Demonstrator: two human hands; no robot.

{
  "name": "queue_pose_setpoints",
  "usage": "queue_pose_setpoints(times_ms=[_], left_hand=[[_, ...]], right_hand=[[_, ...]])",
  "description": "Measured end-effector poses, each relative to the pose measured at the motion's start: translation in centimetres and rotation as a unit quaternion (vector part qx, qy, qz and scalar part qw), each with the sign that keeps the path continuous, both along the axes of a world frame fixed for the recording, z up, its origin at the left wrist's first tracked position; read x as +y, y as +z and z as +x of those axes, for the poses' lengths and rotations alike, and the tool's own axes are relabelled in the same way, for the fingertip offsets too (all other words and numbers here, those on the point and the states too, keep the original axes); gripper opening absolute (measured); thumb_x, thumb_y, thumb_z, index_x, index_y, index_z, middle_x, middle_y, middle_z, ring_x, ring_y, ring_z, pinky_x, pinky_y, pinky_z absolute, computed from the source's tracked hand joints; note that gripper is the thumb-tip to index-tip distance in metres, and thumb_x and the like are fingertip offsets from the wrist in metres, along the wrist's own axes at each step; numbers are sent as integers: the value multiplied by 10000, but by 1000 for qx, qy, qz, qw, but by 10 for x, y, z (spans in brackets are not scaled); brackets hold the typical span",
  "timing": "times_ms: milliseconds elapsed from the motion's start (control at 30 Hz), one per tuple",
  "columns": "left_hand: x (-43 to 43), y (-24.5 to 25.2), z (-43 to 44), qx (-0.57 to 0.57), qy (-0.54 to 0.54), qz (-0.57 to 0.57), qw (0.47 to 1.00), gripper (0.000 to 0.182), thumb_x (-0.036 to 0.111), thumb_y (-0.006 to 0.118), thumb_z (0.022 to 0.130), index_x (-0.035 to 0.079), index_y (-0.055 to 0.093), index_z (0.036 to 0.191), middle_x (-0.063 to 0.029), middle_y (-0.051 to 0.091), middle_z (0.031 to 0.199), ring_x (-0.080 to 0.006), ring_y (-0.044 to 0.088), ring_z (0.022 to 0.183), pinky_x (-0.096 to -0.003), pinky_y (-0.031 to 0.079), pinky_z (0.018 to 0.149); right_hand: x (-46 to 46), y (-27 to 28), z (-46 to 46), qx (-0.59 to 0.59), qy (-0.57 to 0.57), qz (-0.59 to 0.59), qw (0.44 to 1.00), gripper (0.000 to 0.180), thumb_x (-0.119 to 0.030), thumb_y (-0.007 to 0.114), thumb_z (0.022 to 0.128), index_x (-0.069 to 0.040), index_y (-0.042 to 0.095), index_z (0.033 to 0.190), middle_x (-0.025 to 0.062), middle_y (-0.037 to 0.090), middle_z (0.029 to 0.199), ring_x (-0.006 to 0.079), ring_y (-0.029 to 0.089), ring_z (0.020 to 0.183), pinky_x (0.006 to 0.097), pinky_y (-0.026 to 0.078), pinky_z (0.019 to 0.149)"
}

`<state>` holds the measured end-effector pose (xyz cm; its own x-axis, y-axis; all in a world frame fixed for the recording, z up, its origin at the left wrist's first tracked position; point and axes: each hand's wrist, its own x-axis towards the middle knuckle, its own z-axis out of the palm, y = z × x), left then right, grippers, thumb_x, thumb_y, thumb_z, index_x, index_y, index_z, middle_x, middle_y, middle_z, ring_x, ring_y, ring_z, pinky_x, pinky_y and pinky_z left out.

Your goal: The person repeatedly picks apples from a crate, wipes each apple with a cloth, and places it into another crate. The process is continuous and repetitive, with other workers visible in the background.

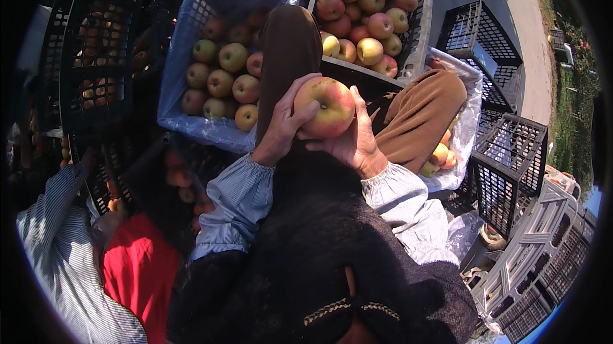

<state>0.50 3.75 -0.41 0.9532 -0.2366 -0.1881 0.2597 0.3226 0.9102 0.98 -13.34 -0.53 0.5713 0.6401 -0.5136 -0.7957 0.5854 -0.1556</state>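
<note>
A large yellow apple with a red blush (330, 114) is held between both hands above my lap, its stem hollow facing up. My left hand (287, 116) wraps its left side, with the thumb lying across the top near the stem. On the opposite side my right hand (357, 145) cups the fruit from below, its fingers partly hidden underneath. Brown marks show on the upper skin. Just beyond stands a dark plastic crate heaped with apples (371, 13). Left of my knee is a crate lined with blue plastic film (175, 75), holding more apples.
Another film-lined crate (467, 152) of apples sits beside my right knee. Empty black crates (510, 162) stand at the right, near an aluminium ladder (531, 248). Tall black crates (103, 32) rise at the left. A person in a striped sleeve (62, 248) sits close on my left.
</note>
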Motion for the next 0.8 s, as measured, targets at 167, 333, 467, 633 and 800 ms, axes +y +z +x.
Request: queue_pose_setpoints(times_ms=[167,333,467,633,800], left_hand=[[6,-6,-21,116,110,-142,977,511,352,489,970,10,452,1348,-117,517,1310,-185,505,1222,-328,392,1052],[6,-5,-42,74,166,-96,979,511,404,301,1058,40,419,1397,-112,502,1344,-200,496,1254,-347,378,1090],[11,-5,-48,32,169,-46,984,547,426,335,1055,27,405,1423,-120,495,1368,-202,478,1281,-347,373,1097],[21,-7,-56,41,139,-134,980,610,462,438,1023,22,384,1443,-125,474,1389,-202,447,1317,-350,371,1097],[34,-13,-68,89,72,-228,967,868,586,568,913,34,246,1500,-129,433,1414,-245,434,1336,-383,372,1109]], right_hand=[[-9,0,-5,-209,223,-333,892,832,-699,329,949,41,509,1283,167,689,964,226,700,753,264,550,663],[-2,11,-6,-414,119,-373,822,571,-348,617,949,3,454,1368,160,608,1207,179,598,1077,299,493,889],[11,16,-2,-442,126,-373,806,601,-202,679,877,-21,439,1398,141,572,1276,202,554,1153,332,412,1032],[13,24,-2,-446,140,-306,830,700,-132,702,837,-33,384,1453,139,519,1344,204,501,1230,332,380,1068],[18,24,0,-531,181,-283,778,781,-207,729,843,-12,328,1485,163,462,1412,229,444,1302,354,322,1115]])
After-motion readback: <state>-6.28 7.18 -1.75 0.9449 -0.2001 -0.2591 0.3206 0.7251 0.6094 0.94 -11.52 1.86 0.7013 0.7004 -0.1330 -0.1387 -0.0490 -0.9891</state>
